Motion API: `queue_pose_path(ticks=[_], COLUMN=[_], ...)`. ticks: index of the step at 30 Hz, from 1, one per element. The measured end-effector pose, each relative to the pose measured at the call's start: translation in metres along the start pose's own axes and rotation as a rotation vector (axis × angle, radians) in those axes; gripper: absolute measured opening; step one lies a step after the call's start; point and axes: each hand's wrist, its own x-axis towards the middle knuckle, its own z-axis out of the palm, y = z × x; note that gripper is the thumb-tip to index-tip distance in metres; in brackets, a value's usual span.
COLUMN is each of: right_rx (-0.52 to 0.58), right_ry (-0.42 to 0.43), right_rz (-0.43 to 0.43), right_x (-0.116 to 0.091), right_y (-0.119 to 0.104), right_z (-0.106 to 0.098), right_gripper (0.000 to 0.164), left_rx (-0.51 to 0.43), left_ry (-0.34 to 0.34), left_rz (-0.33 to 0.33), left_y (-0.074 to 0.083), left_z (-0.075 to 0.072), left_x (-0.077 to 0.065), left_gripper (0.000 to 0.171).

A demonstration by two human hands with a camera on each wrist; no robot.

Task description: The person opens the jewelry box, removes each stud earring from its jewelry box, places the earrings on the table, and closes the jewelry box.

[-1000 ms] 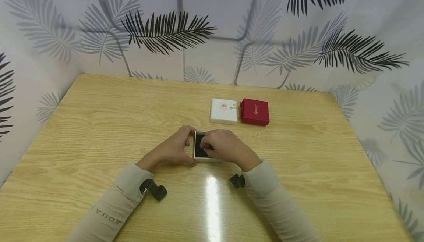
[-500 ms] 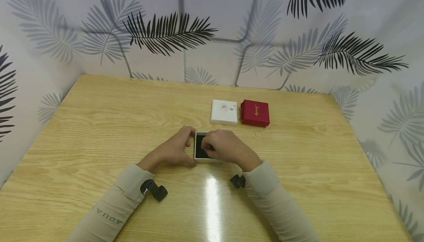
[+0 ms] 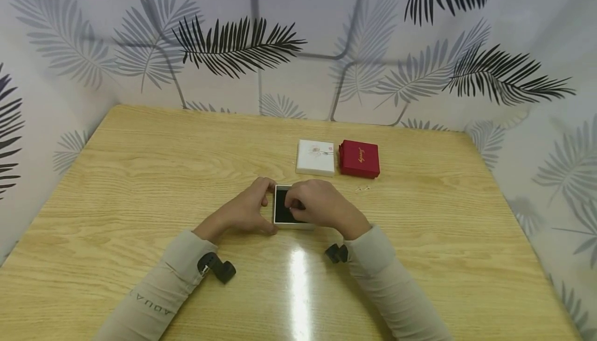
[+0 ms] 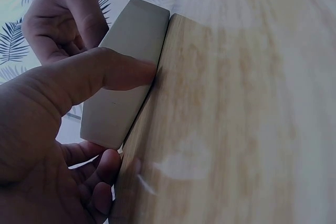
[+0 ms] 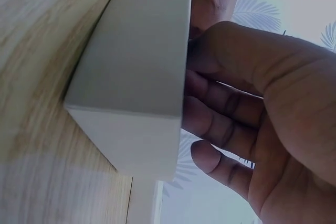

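Gripping open white box (image 5: 131, 61) short of table (image 3: 140, 175) far edge: left hand (image 3: 244, 211) spans end, my right hand (image 3: 322, 203) curls over, hold hidden.

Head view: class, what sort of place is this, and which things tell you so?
Probably an indoor corner set up for tabletop work: a wide wooden table, leaf-print walls behind it and on both sides, and a white box and red box laid out.

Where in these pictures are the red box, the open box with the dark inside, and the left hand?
Open box (image 5: 134, 56): right wrist view, on its pale side wall.
Red box (image 3: 359, 158): head view, on its top.
Left hand (image 3: 244, 210): head view, on its back.
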Motion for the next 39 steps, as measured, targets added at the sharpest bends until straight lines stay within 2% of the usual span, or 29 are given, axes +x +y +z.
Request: queue_pose_path(ticks=[16, 24, 34, 39], right_rx=[-0.030, -0.027, -0.003, 0.004], right_ry=[0.037, 0.028, 0.107, 0.101], right_rz=[-0.025, -0.013, -0.034, -0.027], right_x=[-0.003, -0.003, -0.009, -0.009], right_y=[0.003, 0.006, 0.014, 0.016], right_z=[-0.003, -0.004, -0.009, -0.010], right_gripper=[0.005, 0.009, 0.008, 0.009], left_rx=[0.008, 0.010, 0.008, 0.006], left_ry=[0.014, 0.014, 0.024, 0.024], left_rz=[-0.001, -0.020, -0.020, -0.018], left_y=[-0.002, -0.003, -0.004, -0.004], left_z=[0.003, 0.004, 0.005, 0.005], left_x=[0.002, 0.002, 0.004, 0.004], left_gripper=[0.084, 0.087, 0.088, 0.087])
